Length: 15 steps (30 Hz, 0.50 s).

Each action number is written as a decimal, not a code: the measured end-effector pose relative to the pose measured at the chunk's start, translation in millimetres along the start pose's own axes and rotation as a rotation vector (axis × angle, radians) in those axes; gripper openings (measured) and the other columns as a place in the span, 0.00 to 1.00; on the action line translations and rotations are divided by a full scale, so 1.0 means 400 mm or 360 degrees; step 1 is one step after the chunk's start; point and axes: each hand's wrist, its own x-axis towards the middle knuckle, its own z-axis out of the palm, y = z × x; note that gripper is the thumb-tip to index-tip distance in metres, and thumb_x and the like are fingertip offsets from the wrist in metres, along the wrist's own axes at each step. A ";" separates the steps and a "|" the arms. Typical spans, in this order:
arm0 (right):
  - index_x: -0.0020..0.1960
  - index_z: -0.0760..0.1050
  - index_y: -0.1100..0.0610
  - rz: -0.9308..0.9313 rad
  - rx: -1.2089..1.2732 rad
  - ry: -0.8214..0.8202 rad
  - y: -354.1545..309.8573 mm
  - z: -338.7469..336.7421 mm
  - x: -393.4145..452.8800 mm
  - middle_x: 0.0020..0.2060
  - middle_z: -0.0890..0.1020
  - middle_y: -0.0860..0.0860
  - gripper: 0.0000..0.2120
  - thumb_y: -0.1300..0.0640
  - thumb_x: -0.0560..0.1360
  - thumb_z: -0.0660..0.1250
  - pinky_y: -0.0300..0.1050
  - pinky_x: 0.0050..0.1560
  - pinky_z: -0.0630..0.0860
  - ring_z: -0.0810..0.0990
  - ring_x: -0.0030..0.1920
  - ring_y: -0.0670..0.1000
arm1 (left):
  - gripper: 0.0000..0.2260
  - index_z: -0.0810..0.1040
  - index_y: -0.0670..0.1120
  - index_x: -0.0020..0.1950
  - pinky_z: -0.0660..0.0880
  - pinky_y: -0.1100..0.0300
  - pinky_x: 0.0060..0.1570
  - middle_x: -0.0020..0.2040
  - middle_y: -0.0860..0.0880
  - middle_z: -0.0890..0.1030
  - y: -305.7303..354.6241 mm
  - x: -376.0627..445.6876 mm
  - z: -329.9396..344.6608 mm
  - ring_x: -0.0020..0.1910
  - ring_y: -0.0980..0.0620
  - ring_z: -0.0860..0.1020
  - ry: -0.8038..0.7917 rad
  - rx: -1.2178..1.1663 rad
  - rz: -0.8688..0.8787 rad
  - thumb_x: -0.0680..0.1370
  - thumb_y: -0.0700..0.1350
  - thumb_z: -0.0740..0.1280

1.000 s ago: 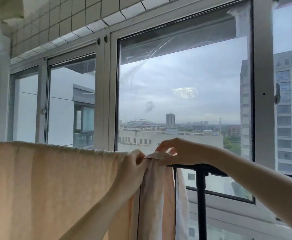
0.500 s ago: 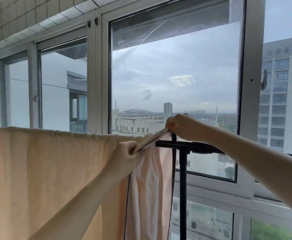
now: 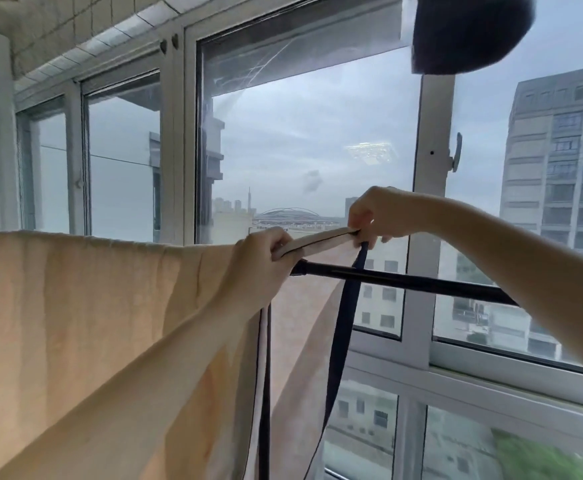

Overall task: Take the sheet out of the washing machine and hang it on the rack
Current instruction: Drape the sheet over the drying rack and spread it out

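A peach sheet (image 3: pixel 85 313) with a dark edge trim hangs over the black rack (image 3: pixel 404 280) bar (its right end lifted taut above the bar).

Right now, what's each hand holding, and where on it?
Both grip the sheet by its folded top edge: left hand nearer the draped part, right hand pinching the edge's end above the rack bar.

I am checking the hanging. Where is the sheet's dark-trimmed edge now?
Head view, centre: the dark-trimmed edge is stretched between left hand and right hand, just above the black rack bar.
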 end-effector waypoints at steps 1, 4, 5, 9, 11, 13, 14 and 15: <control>0.39 0.77 0.54 0.0029 0.0086 -0.0049 0.027 -0.012 -0.018 0.39 0.85 0.53 0.08 0.65 0.74 0.67 0.42 0.37 0.75 0.84 0.38 0.50 | 0.06 0.78 0.48 0.39 0.72 0.59 0.35 0.32 0.52 0.78 0.028 -0.008 0.018 0.35 0.52 0.77 0.0018 0.0028 0.0008 0.75 0.47 0.70; 0.40 0.78 0.56 0.0120 0.0261 -0.0169 0.102 -0.033 -0.069 0.39 0.86 0.53 0.08 0.66 0.74 0.66 0.42 0.38 0.75 0.85 0.41 0.52 | 0.04 0.78 0.49 0.44 0.68 0.68 0.29 0.34 0.55 0.77 0.099 -0.036 0.071 0.33 0.58 0.74 0.0014 0.0041 0.0023 0.74 0.47 0.71; 0.40 0.78 0.56 0.0122 0.0274 -0.0169 0.126 -0.037 -0.086 0.38 0.86 0.52 0.08 0.66 0.74 0.67 0.41 0.37 0.75 0.85 0.41 0.51 | 0.05 0.78 0.48 0.45 0.69 0.67 0.29 0.35 0.55 0.77 0.117 -0.046 0.087 0.33 0.58 0.75 -0.0014 0.0035 0.0033 0.74 0.47 0.72; 0.42 0.80 0.55 0.0163 0.0396 -0.0164 0.208 -0.037 -0.154 0.38 0.85 0.49 0.05 0.64 0.72 0.71 0.43 0.44 0.79 0.83 0.39 0.45 | 0.06 0.77 0.49 0.47 0.72 0.64 0.34 0.39 0.57 0.77 0.155 -0.070 0.133 0.34 0.60 0.74 -0.0115 0.0132 0.0087 0.73 0.43 0.72; 0.43 0.80 0.55 0.0176 0.0432 -0.0139 0.237 -0.033 -0.181 0.37 0.85 0.48 0.04 0.63 0.72 0.72 0.43 0.47 0.80 0.83 0.41 0.45 | 0.07 0.77 0.50 0.47 0.69 0.67 0.34 0.39 0.57 0.76 0.159 -0.077 0.148 0.32 0.61 0.73 -0.0155 0.0160 0.0108 0.73 0.42 0.72; 0.44 0.79 0.55 0.0174 0.0518 -0.0093 0.257 -0.024 -0.202 0.39 0.85 0.49 0.05 0.64 0.72 0.70 0.44 0.49 0.81 0.83 0.43 0.48 | 0.06 0.77 0.51 0.45 0.68 0.70 0.33 0.38 0.58 0.77 0.161 -0.085 0.161 0.32 0.61 0.73 -0.0174 0.0163 0.0117 0.72 0.43 0.73; 0.44 0.78 0.55 0.0170 0.0582 -0.0077 0.261 -0.015 -0.211 0.40 0.85 0.50 0.05 0.64 0.74 0.69 0.44 0.49 0.81 0.83 0.43 0.50 | 0.06 0.77 0.52 0.44 0.68 0.69 0.33 0.38 0.58 0.77 0.160 -0.087 0.168 0.32 0.60 0.74 -0.0173 0.0166 0.0116 0.72 0.43 0.73; 0.45 0.77 0.55 0.0173 0.0644 -0.0065 0.262 -0.005 -0.220 0.40 0.84 0.51 0.05 0.64 0.75 0.67 0.43 0.47 0.80 0.82 0.43 0.51 | 0.06 0.77 0.52 0.44 0.68 0.69 0.34 0.38 0.58 0.78 0.157 -0.088 0.176 0.33 0.60 0.74 -0.0171 0.0159 0.0108 0.72 0.43 0.73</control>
